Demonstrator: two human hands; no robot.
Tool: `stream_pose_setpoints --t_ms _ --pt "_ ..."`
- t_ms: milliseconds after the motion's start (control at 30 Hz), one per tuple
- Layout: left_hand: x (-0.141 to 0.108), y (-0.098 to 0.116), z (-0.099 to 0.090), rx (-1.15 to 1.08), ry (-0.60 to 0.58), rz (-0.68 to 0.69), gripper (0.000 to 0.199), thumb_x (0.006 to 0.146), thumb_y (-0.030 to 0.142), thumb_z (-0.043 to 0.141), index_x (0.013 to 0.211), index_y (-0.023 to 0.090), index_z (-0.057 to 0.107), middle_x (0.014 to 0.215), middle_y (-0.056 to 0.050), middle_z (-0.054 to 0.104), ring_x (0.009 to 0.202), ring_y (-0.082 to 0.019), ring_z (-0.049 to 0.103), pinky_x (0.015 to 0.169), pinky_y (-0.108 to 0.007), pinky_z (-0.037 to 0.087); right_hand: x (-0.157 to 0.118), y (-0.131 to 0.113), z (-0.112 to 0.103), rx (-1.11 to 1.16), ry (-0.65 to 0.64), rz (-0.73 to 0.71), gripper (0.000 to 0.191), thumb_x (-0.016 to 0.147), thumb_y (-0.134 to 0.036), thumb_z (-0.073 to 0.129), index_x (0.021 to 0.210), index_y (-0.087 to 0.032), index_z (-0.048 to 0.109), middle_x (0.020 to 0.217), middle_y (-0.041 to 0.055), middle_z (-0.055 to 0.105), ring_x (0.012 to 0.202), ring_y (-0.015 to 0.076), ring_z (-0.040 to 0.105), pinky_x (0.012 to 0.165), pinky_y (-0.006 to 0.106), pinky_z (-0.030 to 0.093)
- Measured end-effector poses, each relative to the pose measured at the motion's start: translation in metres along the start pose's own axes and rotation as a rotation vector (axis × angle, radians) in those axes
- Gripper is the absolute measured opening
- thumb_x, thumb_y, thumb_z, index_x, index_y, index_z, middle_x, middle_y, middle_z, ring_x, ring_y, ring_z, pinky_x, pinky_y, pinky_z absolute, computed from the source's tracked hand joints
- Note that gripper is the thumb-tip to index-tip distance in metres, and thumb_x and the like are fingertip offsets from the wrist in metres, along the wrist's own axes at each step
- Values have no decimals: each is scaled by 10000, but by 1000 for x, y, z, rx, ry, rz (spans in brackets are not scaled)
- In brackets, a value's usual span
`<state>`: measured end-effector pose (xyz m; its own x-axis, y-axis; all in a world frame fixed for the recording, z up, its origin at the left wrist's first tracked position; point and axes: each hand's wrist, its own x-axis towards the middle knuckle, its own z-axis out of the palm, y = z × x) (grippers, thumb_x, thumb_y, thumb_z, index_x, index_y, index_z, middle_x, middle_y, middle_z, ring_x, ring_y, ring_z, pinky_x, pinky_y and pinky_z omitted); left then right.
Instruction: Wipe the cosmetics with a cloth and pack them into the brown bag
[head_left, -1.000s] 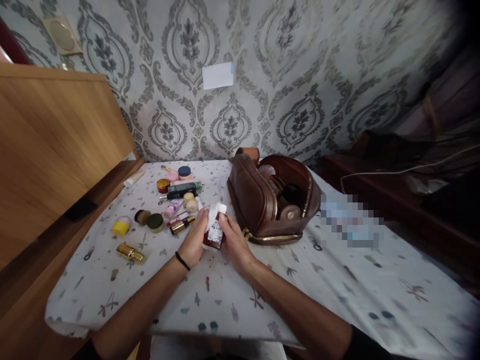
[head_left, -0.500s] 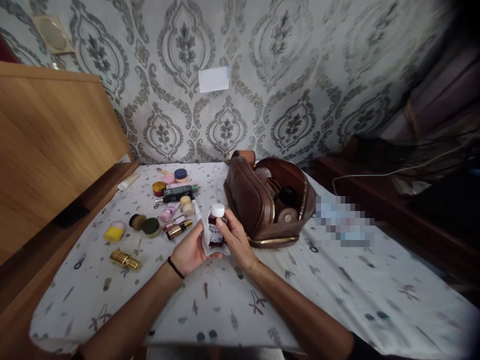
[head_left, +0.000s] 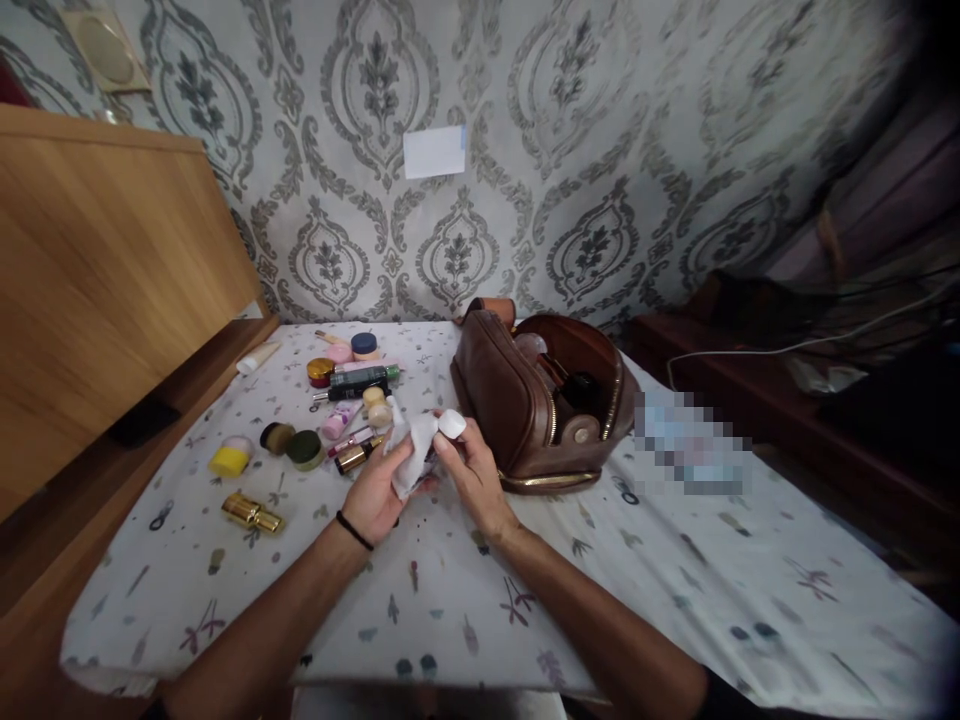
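Note:
My left hand (head_left: 381,492) is closed around a white cloth (head_left: 411,456) wrapped about a dark bottle, whose body is mostly hidden. My right hand (head_left: 474,476) grips the bottle at its white cap (head_left: 451,424), which tilts to the right. Just right of my hands stands a brown leather bag (head_left: 510,400), unzipped, with a black-ended brush (head_left: 577,388) inside. Left of my hands lie a gold-and-black tube (head_left: 355,456), a dark green jar (head_left: 304,450) and a purple-and-white tube (head_left: 339,420).
A gold bottle (head_left: 252,513) and a yellow sponge (head_left: 231,458) lie at the left. Several jars and a dark green tube (head_left: 364,378) sit farther back. A wooden cabinet (head_left: 120,270) borders the left; a blurred packet (head_left: 694,440) lies right of the bag.
The bottle has tipped over to the right, and the cloth now covers most of its body. My right fingers have moved up to the cap.

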<state>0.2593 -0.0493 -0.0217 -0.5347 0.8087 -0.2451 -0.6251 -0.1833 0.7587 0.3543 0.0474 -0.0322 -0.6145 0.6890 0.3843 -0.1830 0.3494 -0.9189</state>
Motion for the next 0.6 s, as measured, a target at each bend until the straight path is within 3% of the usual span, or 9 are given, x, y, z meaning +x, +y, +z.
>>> stream_pose_setpoints --t_ms 167,233,367,500,600 --pt "6 2 -2 -11 129 44 292 716 259 758 969 182 635 809 10 709 598 -119 643 482 -209 513 -2 -4 0 17 9 27 322 859 -515 593 967 -214 633 883 25 569 849 195 537 785 311 442" --pt "7 3 -2 -10 159 53 282 680 250 777 904 176 622 739 28 684 536 -105 611 443 -199 485 -3 -5 2 97 -10 61 342 837 -512 627 1010 -217 610 921 31 588 873 197 546 778 308 452" --pt "4 8 -1 64 77 77 356 661 315 799 940 198 611 677 49 647 497 -99 587 409 -184 439 -4 -7 3 272 -109 113 480 794 -494 684 1185 -255 540 1038 45 607 894 197 565 738 305 478" --pt "2 13 -1 196 97 40 422 633 424 815 936 207 616 602 59 600 450 -102 545 366 -190 395 -4 -10 4 319 -170 122 474 784 -475 703 1179 -261 552 1067 53 625 898 198 579 707 301 492" --pt "3 13 0 229 137 50 382 643 458 794 857 200 611 562 62 564 426 -97 503 341 -196 360 -5 -11 4 324 -184 96 437 788 -443 712 1157 -260 567 1056 47 630 932 202 583 772 323 504"
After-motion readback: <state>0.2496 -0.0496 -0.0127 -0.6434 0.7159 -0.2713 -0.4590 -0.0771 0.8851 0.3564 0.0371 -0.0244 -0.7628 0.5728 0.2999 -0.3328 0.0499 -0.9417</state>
